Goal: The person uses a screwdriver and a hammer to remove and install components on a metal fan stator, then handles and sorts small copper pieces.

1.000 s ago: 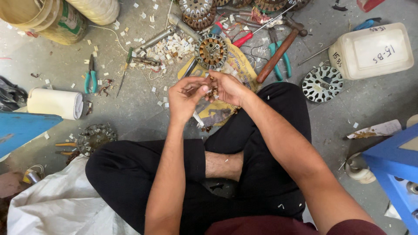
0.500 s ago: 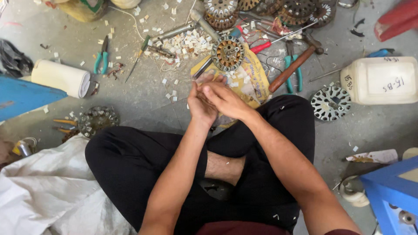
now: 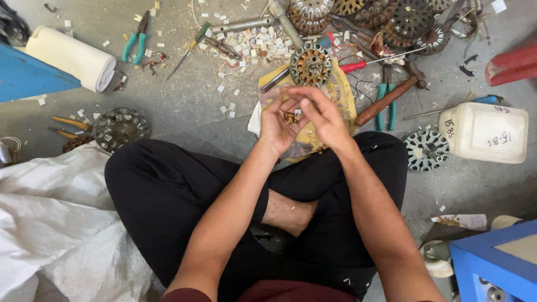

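Observation:
I sit cross-legged on a grey floor in black trousers. My left hand (image 3: 278, 124) and my right hand (image 3: 323, 114) meet in front of my knees and pinch a small brownish piece (image 3: 291, 116) between the fingertips. Just beyond the hands lies a round metal stator (image 3: 310, 64) with copper windings, resting on a yellow bag (image 3: 338, 92). What exactly the small piece is I cannot tell.
More stator discs (image 3: 426, 149) and a pile (image 3: 391, 19) lie around. A hammer (image 3: 387, 99), green pliers (image 3: 136, 40), a white roll (image 3: 70, 57), a white canister (image 3: 485, 132), white sacks (image 3: 50, 218), blue boxes (image 3: 495, 265) and paper scraps (image 3: 254, 43) surround me.
The view has shifted, so the floor clutter sits differently in frame. My hands have stayed together on the small piece, with the fingers turning slightly.

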